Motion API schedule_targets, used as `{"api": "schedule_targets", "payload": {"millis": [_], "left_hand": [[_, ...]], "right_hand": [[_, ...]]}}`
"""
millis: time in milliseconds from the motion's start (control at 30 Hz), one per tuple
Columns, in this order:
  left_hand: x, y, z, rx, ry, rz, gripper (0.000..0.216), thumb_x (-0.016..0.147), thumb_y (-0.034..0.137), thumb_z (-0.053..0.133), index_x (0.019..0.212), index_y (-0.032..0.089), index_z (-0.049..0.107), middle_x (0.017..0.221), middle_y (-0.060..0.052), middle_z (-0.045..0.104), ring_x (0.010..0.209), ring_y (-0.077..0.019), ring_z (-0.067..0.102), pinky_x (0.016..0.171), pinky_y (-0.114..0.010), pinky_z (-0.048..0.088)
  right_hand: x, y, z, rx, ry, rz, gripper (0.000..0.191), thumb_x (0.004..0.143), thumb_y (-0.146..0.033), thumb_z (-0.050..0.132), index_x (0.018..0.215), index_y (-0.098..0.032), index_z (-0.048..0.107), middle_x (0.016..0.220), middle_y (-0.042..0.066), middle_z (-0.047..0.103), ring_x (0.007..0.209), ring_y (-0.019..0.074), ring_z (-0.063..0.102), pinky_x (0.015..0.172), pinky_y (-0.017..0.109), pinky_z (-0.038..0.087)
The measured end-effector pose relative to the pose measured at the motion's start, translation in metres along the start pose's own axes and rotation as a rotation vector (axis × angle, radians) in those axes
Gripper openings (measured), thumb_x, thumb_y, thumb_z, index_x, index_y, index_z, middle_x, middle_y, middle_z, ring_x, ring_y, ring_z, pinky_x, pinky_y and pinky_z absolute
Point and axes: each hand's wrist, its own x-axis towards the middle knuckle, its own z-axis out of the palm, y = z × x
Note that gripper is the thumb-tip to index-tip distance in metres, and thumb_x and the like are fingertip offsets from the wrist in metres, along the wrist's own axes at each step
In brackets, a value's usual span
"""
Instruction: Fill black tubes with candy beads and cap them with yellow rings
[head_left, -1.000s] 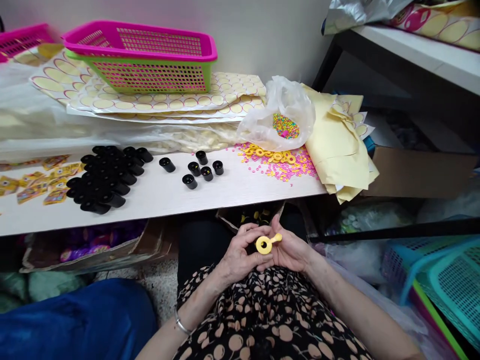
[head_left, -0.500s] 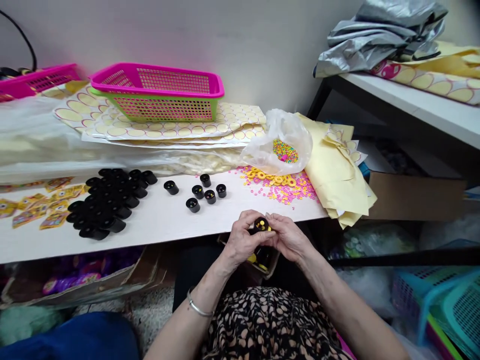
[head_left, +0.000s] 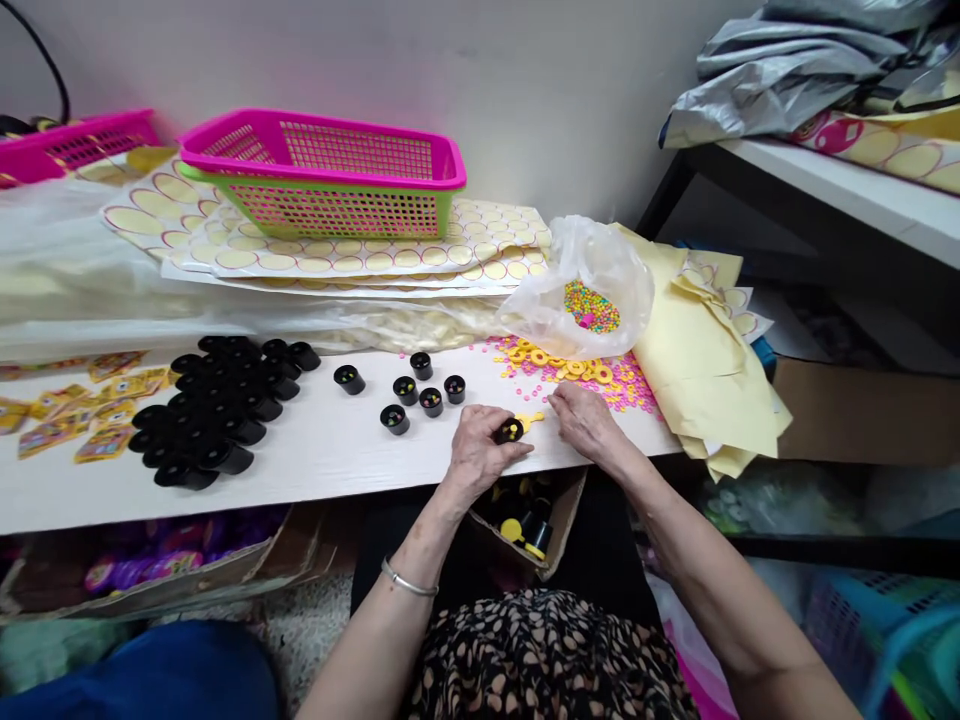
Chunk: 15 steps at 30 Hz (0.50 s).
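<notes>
My left hand (head_left: 480,450) rests on the white table (head_left: 322,450) near its front edge, fingers curled round a small black cup with a yellow ring piece (head_left: 513,430) on it. My right hand (head_left: 585,420) lies just to the right, fingers reaching into the scatter of pink and yellow beads (head_left: 622,385) and yellow rings (head_left: 547,358); whether it pinches anything is hidden. A few separate black cups (head_left: 420,390) stand just left of my hands. A large cluster of black cups (head_left: 217,405) sits further left.
A clear bag of coloured beads (head_left: 589,300) lies behind the rings. A pink and green basket (head_left: 322,175) sits on sticker sheets (head_left: 360,255) at the back. Yellow paper (head_left: 697,360) hangs off the table's right end. A cardboard box of finished pieces (head_left: 525,520) is on my lap.
Both hands have risen from my lap to the table top. The yellow ring piece now sits on a black cup held in my left hand. My right hand has let go and moved to the beads.
</notes>
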Motion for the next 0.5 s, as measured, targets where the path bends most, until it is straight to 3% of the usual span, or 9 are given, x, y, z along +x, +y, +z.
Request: {"api": "schedule_targets", "payload": {"millis": [133, 200, 333, 500], "left_hand": [[-0.002, 0.001, -0.005, -0.060, 0.045, -0.073, 0.067, 0.040, 0.031, 0.087, 0.102, 0.016, 0.067, 0.093, -0.008, 0.063, 0.096, -0.0244, 0.050, 0.086, -0.037, 0.043], [-0.003, 0.003, -0.009, -0.038, 0.054, -0.064, 0.058, 0.042, 0.027, 0.086, 0.096, 0.016, 0.068, 0.090, -0.007, 0.064, 0.096, -0.0237, 0.050, 0.087, -0.036, 0.042], [-0.004, 0.006, -0.012, 0.015, 0.024, -0.021, 0.029, 0.054, 0.024, 0.082, 0.079, 0.019, 0.068, 0.076, -0.002, 0.063, 0.088, -0.0205, 0.050, 0.082, -0.034, 0.042], [-0.004, 0.007, -0.009, 0.015, 0.030, 0.005, 0.025, 0.055, 0.025, 0.081, 0.076, 0.019, 0.067, 0.072, -0.001, 0.061, 0.085, -0.0193, 0.049, 0.079, -0.032, 0.041]], "right_hand": [[-0.004, 0.002, 0.001, -0.065, -0.066, -0.334, 0.016, 0.081, -0.022, 0.053, 0.095, -0.017, 0.060, 0.102, 0.008, 0.058, 0.091, 0.0195, 0.050, 0.075, 0.030, 0.037], [-0.005, -0.002, 0.006, -0.129, -0.136, -0.453, 0.020, 0.079, -0.025, 0.058, 0.097, -0.018, 0.060, 0.106, 0.007, 0.057, 0.093, 0.0207, 0.046, 0.077, 0.031, 0.037], [-0.004, -0.008, 0.015, -0.269, -0.116, -0.448, 0.014, 0.084, -0.025, 0.052, 0.091, -0.017, 0.061, 0.100, 0.009, 0.057, 0.089, 0.0218, 0.044, 0.077, 0.035, 0.036], [-0.005, 0.002, 0.016, -0.123, 0.030, -0.434, 0.022, 0.086, -0.030, 0.051, 0.102, -0.017, 0.057, 0.103, 0.010, 0.057, 0.093, 0.0239, 0.044, 0.080, 0.038, 0.036]]}}
